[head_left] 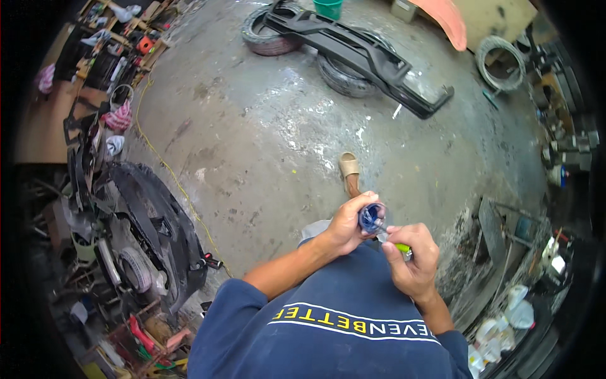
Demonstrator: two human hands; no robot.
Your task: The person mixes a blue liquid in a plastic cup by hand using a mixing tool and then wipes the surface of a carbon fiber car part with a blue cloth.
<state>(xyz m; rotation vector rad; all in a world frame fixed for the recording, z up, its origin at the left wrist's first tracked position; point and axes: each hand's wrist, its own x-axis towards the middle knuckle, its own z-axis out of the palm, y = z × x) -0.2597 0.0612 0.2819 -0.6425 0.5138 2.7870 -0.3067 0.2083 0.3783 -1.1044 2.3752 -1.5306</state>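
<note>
In front of my torso, my left hand [344,227] is wrapped round a small round cup [364,219] with dark blue material inside. The cup's mouth faces up toward me. My right hand [415,258] is closed on a small tool with a lime-green handle [403,248]. Its other end points at the cup's rim, and its exact kind is too small to tell. The right fingertips are close beside the cup's right edge.
Ahead, a black car bumper [353,47] lies across two tyres [268,38], near a green bucket [328,7]. A yellow cable [165,165] runs along the floor at left, beside piled dark car parts [151,221]. At right stand a wire coil [500,63] and plastic jugs [519,312].
</note>
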